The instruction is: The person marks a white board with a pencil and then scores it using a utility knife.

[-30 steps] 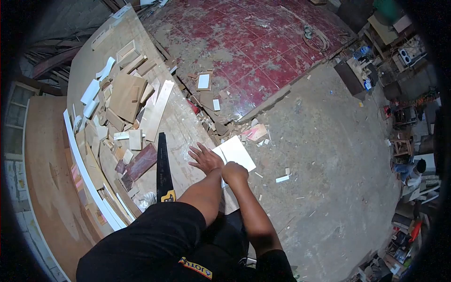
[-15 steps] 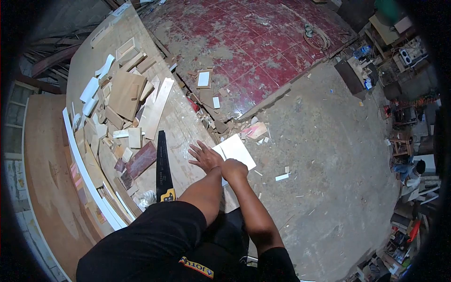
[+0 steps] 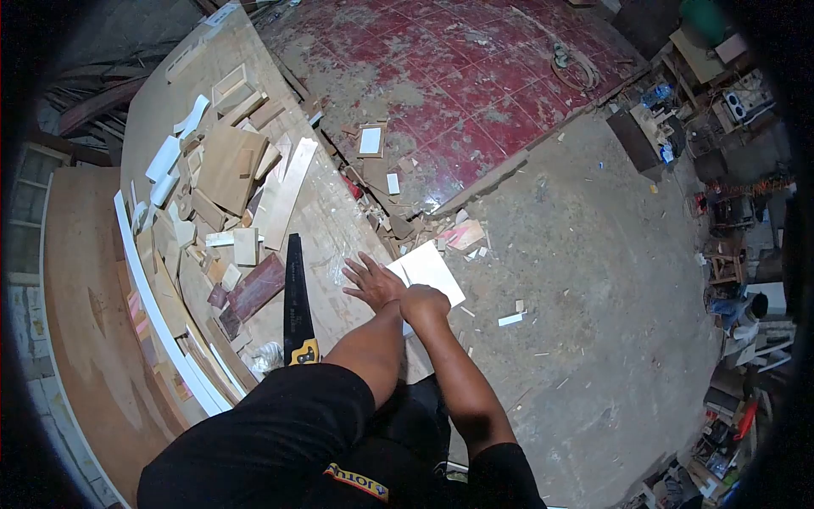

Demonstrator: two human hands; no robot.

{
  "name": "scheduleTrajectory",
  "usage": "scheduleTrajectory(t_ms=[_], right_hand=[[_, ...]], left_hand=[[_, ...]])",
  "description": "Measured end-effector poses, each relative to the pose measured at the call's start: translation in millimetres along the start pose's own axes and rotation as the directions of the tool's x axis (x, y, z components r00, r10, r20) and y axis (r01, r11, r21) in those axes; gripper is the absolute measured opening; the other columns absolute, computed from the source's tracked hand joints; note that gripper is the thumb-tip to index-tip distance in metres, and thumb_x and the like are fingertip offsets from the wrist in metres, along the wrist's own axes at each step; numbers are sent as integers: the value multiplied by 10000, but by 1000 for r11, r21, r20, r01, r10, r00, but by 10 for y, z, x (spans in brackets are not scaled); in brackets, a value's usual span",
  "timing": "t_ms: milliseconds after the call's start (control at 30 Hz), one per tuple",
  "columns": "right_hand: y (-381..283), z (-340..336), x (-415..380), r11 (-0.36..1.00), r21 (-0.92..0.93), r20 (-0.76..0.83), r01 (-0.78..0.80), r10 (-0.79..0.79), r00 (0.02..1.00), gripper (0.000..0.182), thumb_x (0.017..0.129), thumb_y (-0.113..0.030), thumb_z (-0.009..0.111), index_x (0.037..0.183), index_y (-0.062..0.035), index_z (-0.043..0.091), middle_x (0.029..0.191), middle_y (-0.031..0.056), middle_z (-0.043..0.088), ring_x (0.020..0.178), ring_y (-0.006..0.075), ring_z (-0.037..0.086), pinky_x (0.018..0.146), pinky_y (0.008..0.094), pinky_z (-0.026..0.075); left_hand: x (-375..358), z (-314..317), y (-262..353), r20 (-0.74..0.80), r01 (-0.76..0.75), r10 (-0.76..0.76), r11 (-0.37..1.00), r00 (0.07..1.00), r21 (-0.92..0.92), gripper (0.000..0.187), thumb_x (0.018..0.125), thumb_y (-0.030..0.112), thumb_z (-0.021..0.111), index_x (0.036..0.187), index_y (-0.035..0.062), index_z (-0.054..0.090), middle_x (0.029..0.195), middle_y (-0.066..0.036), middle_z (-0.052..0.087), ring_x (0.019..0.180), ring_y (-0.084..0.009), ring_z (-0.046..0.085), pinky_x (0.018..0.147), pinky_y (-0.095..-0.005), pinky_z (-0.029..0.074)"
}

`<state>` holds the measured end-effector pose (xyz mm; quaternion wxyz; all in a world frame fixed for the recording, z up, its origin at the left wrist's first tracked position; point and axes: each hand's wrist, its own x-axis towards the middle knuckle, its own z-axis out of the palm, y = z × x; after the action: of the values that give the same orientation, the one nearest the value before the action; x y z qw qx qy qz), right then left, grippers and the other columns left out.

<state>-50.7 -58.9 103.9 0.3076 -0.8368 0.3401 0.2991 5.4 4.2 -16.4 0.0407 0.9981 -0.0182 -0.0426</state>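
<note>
Barely shifted since a second ago, suggesting steady work on white board [image 3: 436, 268] at edge of bench [image 3: 324, 222] | pressing with left hand [image 3: 371, 282] spread flat | clenching right hand [image 3: 426, 305] over board, with grip contents hidden

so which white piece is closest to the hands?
The white panel right by the left hand and right hand; the white floor strip and other white scraps lie well apart.

White board [image 3: 436, 273], pale tan bench [image 3: 326, 208]
From here the saw blade [image 3: 295, 288] shows black, its handle [image 3: 305, 349] yellow and black; floor tiles [image 3: 475, 93] run red in a grid, smeared grey.
</note>
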Motion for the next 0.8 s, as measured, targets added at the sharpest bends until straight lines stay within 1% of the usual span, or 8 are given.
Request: scheduleTrajectory(t_ms=[67,100,167,233,400,567,767,800], right_hand=[[-18,-7,189,998,48,117,-43,37,992,373,898,-223,500,1136,17,657,1117,199,680,991,339,685,799,430,551],[14,69,249,998,45,117,-43,38,992,373,898,-223,500,1136,17,657,1117,199,680,991,339,685,799,430,551],[43,193,340,992,97,-2,-82,82,997,373,898,-214,488,1130,38,636,1105,227,675,990,343,685,799,434,552],[78,22,17,988,145,27,-58,54,998,360,898,-202,472,1111,47,622,1093,249,670,992,351,681,813,440,546],[194,17,-408,987,77,30,-141,139,990,337,902,-179,440,1089,24,634,1098,246,666,1004,365,671,842,447,532],[143,202,179,996,93,-49,17,-12,999,356,918,-224,462,1101,40,615,1033,250,683,962,349,689,792,456,549],[117,121,-160,990,125,-39,-68,74,997,339,917,-206,457,1079,50,610,1037,245,685,955,371,687,809,449,544],[124,138,-180,982,158,-36,-104,111,993,350,900,-188,446,1092,56,609,1046,284,667,974,398,672,843,453,533]], left_hand=[[6,37,-32,11,-24,24,1000,1000,12,639,961,296,424,1527,126,181,1586,-214,90,1459,-433,55,1100,-694,79],[-7,26,-28,12,-22,22,1000,1000,11,639,961,296,424,1527,126,181,1586,-214,90,1459,-433,55,1100,-694,79],[6,-19,-21,47,-13,14,999,999,-32,638,963,291,418,1525,110,177,1585,-215,88,1458,-435,56,1105,-687,70],[-41,-47,3,30,-13,13,1000,999,-20,635,965,288,414,1525,103,178,1586,-213,83,1458,-435,54,1105,-687,65],[-50,-34,-14,-16,-26,26,1000,1000,12,632,955,287,425,1528,135,205,1584,-213,108,1456,-435,82,1103,-688,87],[-6,-64,9,42,-3,3,1000,999,-5,634,960,293,413,1524,112,189,1589,-200,71,1461,-425,49,1112,-678,75],[-29,-93,25,3,-9,9,999,1000,-37,628,955,275,412,1523,115,196,1589,-202,70,1462,-422,44,1115,-672,74],[-27,-94,21,6,-13,13,999,1000,-31,628,955,273,413,1523,114,196,1590,-202,68,1462,-423,44,1117,-668,70]])
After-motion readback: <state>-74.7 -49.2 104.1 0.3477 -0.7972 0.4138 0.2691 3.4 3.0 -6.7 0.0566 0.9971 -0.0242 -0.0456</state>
